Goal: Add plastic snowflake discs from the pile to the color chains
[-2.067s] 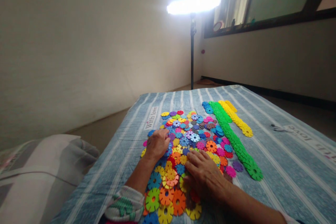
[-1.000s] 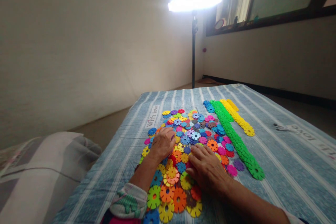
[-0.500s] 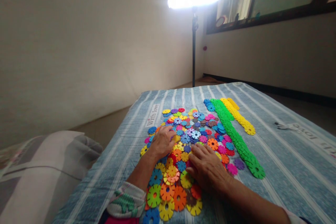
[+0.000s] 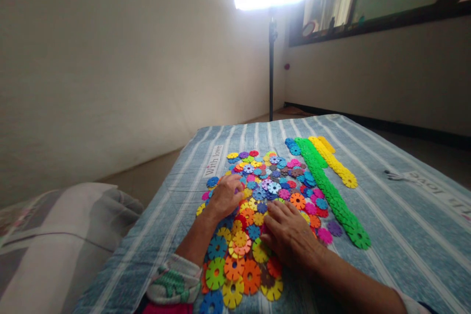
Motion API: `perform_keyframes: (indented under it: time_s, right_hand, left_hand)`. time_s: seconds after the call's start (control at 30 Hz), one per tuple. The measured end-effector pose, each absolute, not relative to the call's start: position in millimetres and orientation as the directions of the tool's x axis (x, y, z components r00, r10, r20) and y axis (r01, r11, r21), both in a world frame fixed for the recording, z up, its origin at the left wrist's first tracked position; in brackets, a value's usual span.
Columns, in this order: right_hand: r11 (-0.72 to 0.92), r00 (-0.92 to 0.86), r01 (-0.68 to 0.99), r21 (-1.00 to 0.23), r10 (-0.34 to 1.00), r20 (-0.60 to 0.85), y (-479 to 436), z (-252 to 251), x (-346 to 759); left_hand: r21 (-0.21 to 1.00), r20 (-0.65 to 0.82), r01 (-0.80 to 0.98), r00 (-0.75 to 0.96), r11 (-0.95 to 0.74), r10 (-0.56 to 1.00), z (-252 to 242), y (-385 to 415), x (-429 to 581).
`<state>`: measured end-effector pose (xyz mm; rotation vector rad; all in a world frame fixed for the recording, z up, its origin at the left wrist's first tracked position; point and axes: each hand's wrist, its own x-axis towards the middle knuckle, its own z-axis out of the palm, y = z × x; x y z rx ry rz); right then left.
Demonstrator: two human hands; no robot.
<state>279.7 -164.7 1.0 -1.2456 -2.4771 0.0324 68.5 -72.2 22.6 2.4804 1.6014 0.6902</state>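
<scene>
A loose spread of notched, flower-shaped plastic discs [image 4: 240, 239] in many colours lies on the striped cloth. Over its left side is my left hand [image 4: 225, 197], fingers curled down among the discs; the hand itself hides whatever is under the fingertips. My right hand [image 4: 290, 230] rests palm down on the right part of the spread, its fingers stretched out and slightly apart. To the right of the pile runs a long row of overlapping green discs [image 4: 333, 195]. Beside it is a shorter row of yellow discs [image 4: 336, 164], with a few blue discs [image 4: 293, 147] at the far end.
The blue striped cloth [image 4: 397, 235] covers the work surface. A grey cord end [image 4: 393, 175] lies at the right. Behind the far edge stands a bright lamp on a black pole [image 4: 271, 73]. Folded pale fabric [image 4: 69, 235] sits at the left, below the wall.
My left hand has shifted slightly, and its fingers look more drawn together. My right hand stays almost where it was, and the rows of discs look the same.
</scene>
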Motion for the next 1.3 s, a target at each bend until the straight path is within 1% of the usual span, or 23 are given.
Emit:
perform_keyframes:
  time_s: [0.13,0.27,0.37,0.53,0.7,0.93,1.13,1.3]
  right_hand:
    - [0.622,-0.551,0.764,-0.171,0.767,0.329,-164,-2,279]
    - [0.626,-0.552,0.763,-0.163,0.761,0.341,-164,-4,279]
    - [0.631,-0.560,0.758,-0.162,0.758,0.334,-165,-3,279]
    - [0.634,-0.563,0.759,-0.148,0.754,0.339,-164,-1,278]
    - [0.633,-0.563,0.762,-0.139,0.753,0.340,-164,-2,278]
    - [0.641,-0.573,0.757,-0.124,0.744,0.345,-165,-2,279]
    - [0.643,-0.574,0.756,-0.121,0.740,0.350,-164,-2,278]
    - [0.645,-0.574,0.752,-0.133,0.741,0.348,-164,-2,278]
  left_hand:
    - [0.364,0.355,0.835,0.286,-0.413,0.890,20,-72,72]
    - [0.336,0.393,0.860,0.242,-0.383,0.887,17,-71,77]
    - [0.314,0.396,0.868,0.248,-0.384,0.884,16,-72,80]
    - [0.246,0.361,0.880,0.305,-0.405,0.881,16,-74,82]
    - [0.191,0.328,0.899,0.321,-0.395,0.888,15,-76,84]
    - [0.124,0.217,0.931,0.313,-0.344,0.925,22,-79,89]
    - [0.128,0.197,0.930,0.315,-0.343,0.928,22,-81,89]
    - [0.186,0.251,0.907,0.328,-0.378,0.911,18,-77,86]
